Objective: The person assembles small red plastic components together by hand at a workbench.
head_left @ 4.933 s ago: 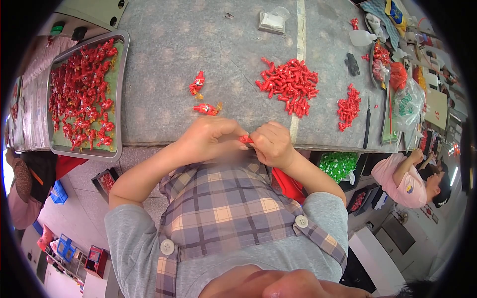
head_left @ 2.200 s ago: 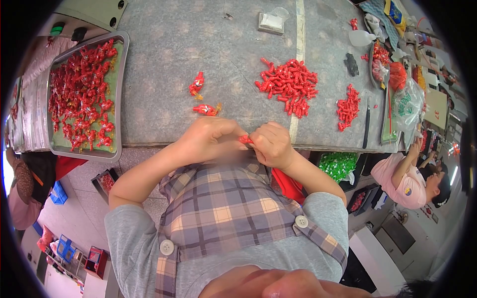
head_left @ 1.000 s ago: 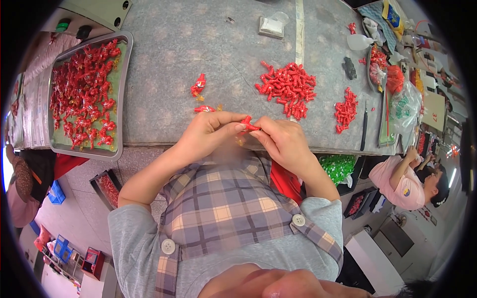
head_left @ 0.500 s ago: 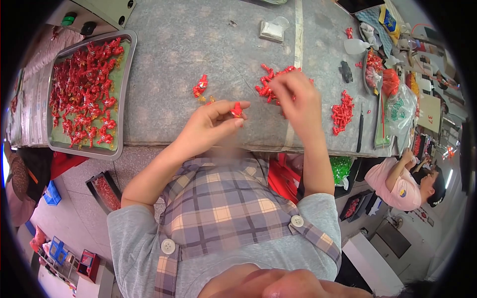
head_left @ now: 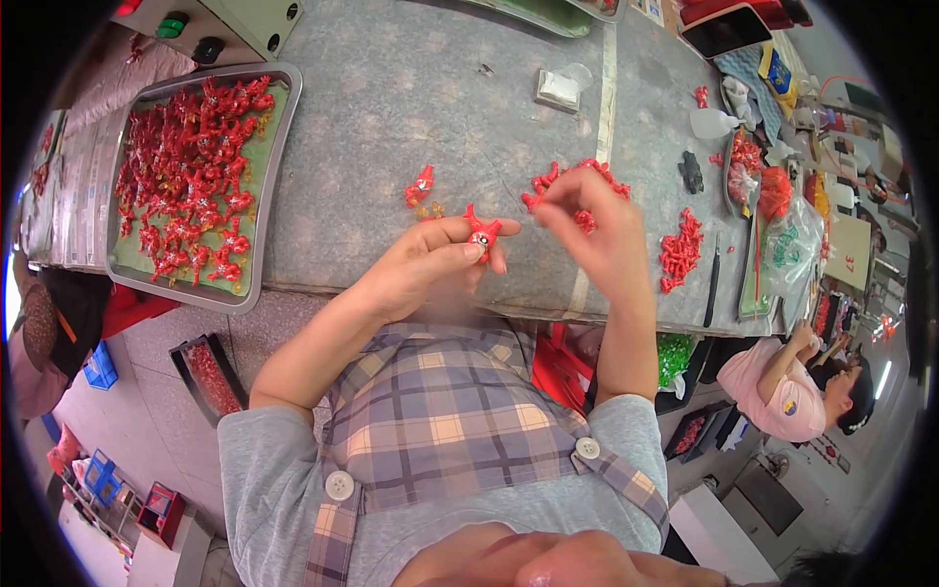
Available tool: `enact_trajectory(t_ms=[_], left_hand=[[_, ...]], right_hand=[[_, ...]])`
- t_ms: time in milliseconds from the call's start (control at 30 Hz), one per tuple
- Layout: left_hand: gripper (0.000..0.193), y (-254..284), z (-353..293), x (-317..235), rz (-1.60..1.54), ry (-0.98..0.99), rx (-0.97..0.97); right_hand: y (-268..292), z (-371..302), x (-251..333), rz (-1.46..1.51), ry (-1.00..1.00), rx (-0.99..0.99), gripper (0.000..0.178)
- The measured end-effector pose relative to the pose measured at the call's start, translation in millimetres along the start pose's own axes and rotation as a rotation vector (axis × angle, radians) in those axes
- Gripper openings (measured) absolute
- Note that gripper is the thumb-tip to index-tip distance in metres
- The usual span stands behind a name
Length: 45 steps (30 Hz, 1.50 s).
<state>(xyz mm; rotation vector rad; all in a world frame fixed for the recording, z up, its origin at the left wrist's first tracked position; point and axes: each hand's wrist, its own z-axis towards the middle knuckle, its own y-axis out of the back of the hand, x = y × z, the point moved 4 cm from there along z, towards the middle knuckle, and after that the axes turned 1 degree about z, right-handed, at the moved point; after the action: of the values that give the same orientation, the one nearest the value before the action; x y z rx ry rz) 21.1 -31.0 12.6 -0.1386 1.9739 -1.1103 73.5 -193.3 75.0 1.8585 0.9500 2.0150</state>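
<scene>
Between the thumb and fingers of my left hand [head_left: 430,256] is a small red toy figure [head_left: 482,238] with a black-and-white mark on it, held above the table's near side. My right hand [head_left: 604,230], a little blurred, is over a heap of red plastic pieces [head_left: 611,179]. Its thumb and forefinger are pinched together; whatever they hold, I cannot make out. Just beyond my left hand lie another red figure [head_left: 421,186] and some yellow clear bits [head_left: 430,210]. A second heap of red pieces [head_left: 682,249] lies further right.
On the left, a metal tray [head_left: 266,196] carries many red figures on a green lining. A black pen-like tool [head_left: 712,284] and a black piece [head_left: 692,173] lie at the right. Farther back are a small whitish box [head_left: 558,90] and a white bottle [head_left: 712,122]. A co-worker [head_left: 782,386] sits at the right.
The view has shifted, so the table's things sit further right and lower. In my left hand the red figure is turned, showing its marked side and limbs. My right hand has drawn slightly nearer to me.
</scene>
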Motion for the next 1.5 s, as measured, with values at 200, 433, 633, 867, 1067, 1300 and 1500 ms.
enact_trajectory(t_ms=[200, 433, 633, 867, 1067, 1300, 1500], left_hand=[[0.031, -5.6, 2.5, 3.2, 0.029, -0.001, -0.061], [0.019, -5.5, 2.3, 5.8, 0.075, -0.009, -0.141], [0.015, -4.9, 2.3, 7.1, 0.087, -0.003, -0.138], [0.014, -6.4, 2.9, 1.2, 0.093, -0.075, -0.154], [0.018, 0.9, 8.7, 6.5, 0.119, -0.088, -0.193], [0.032, -10.5, 12.7, 11.5, 0.143, 0.001, -0.125], [0.038, -5.3, 13.1, 14.4, 0.202, -0.011, -0.151]], right_hand=[[-6.0, -22.2, 20.6, -0.022, 0.263, -0.036, 0.017], [-12.2, -31.2, 19.5, -0.109, 0.505, -0.083, 0.018], [-15.5, -35.9, 17.1, -0.045, 0.51, -0.042, 0.02], [-20.6, -34.7, -11.5, 0.412, 0.048, 0.06, 0.021], [2.8, -3.8, -6.1, 0.292, 0.034, 0.009, 0.01], [59.1, 96.2, -20.4, -0.468, 0.295, -0.199, 0.009], [46.1, 117.0, -25.8, -0.751, 0.332, -0.08, 0.008]])
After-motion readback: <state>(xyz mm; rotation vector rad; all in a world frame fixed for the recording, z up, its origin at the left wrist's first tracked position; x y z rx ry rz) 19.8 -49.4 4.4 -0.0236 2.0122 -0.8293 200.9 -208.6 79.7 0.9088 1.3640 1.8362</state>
